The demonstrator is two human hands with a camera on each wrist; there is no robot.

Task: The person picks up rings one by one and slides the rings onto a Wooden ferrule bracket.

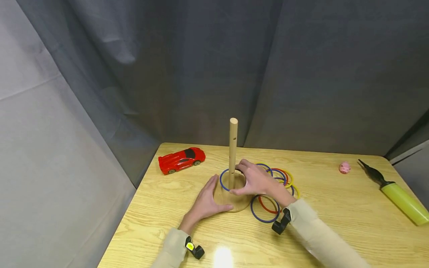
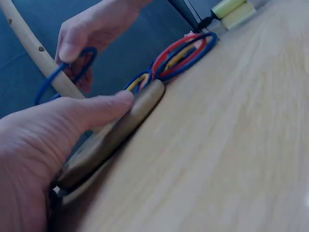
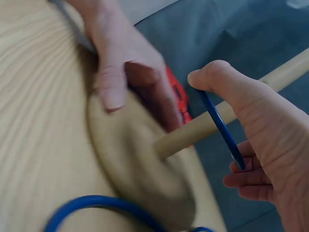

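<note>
An upright wooden peg (image 1: 232,145) rises from a round wooden base (image 1: 238,206) on the table. My left hand (image 1: 205,204) grips the base by its left edge, thumb lying over the rim. With thumb and fingers, my right hand (image 1: 255,178) holds a blue ring (image 3: 221,126) that encircles the lower part of the peg. The right wrist view shows this ring raised off the base. Just right of the base, a loose cluster of blue, red and yellow rings lies overlapping, a blue ring (image 1: 264,222) nearest me.
A red toy car (image 1: 181,160) sits at the back left of the table (image 1: 151,223). Toward the right are a small pink pig figure (image 1: 344,168) and a green hand pump (image 1: 403,201) with a black nozzle. Dark cloth (image 1: 214,74) hangs behind the table.
</note>
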